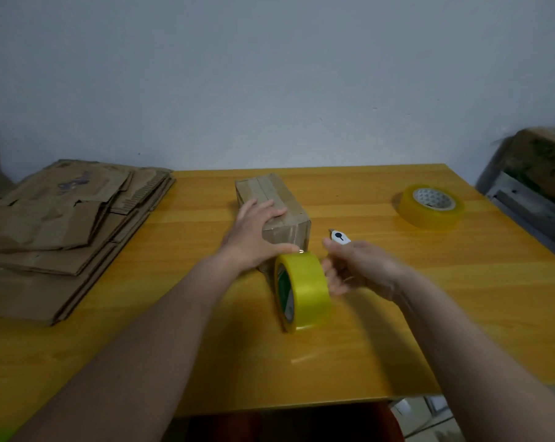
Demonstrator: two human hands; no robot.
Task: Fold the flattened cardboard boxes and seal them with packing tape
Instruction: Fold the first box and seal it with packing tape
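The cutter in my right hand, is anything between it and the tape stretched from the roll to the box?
Nothing visible does. The cutter sits just right of the box; the roll stands nearer, below it.

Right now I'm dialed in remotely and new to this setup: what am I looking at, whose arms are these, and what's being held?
There is no machine: one camera worn on a person's head looks down at their two bare arms. The left hand presses flat on a small taped cardboard box on the wooden table. The right hand grips a small white cutter. A yellow tape roll stands on edge against the box. A second tape roll lies flat at right; flattened cardboard boxes are stacked at left.
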